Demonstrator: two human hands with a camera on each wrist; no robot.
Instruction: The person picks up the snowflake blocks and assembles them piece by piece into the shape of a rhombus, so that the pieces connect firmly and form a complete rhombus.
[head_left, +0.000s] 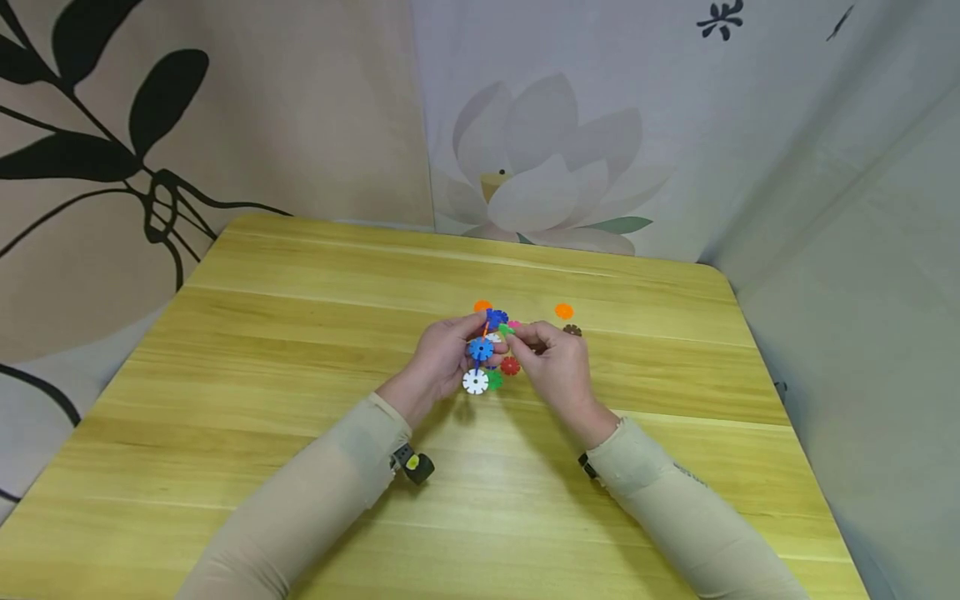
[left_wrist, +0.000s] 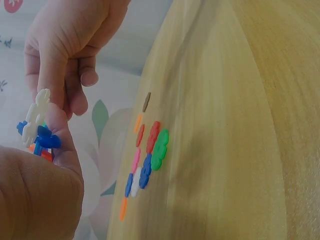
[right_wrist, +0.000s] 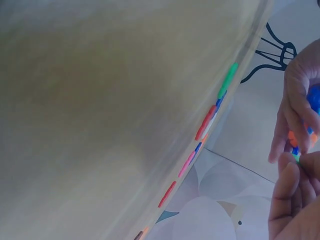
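The cluster (head_left: 480,353) I'm working on is made of flat, round, notched discs slotted into one another at angles: a white disc (head_left: 475,382) at the bottom, a light blue disc (head_left: 481,347) above it, a dark blue disc (head_left: 497,318) at the top, and a thin orange disc (head_left: 486,329) seen nearly edge-on. It sits near the middle of the frame, above the table (head_left: 637,517).

My left hand (head_left: 444,354) holds the cluster from its left side, thumb near the top and the other fingers behind it. My right hand (head_left: 558,362), on the right, pinches a small green piece (head_left: 506,331) between thumb and forefinger, right by the dark blue disc; I can't tell whether the 2 are joined.

Around the cluster, flat on the table, lie 10 loose discs, among them a red disc (head_left: 511,366), a green disc (head_left: 494,380) and a brown disc (head_left: 572,330), with an orange one (head_left: 564,311) at the upper right of the group. My hands and the cluster hide some of these in the head view.
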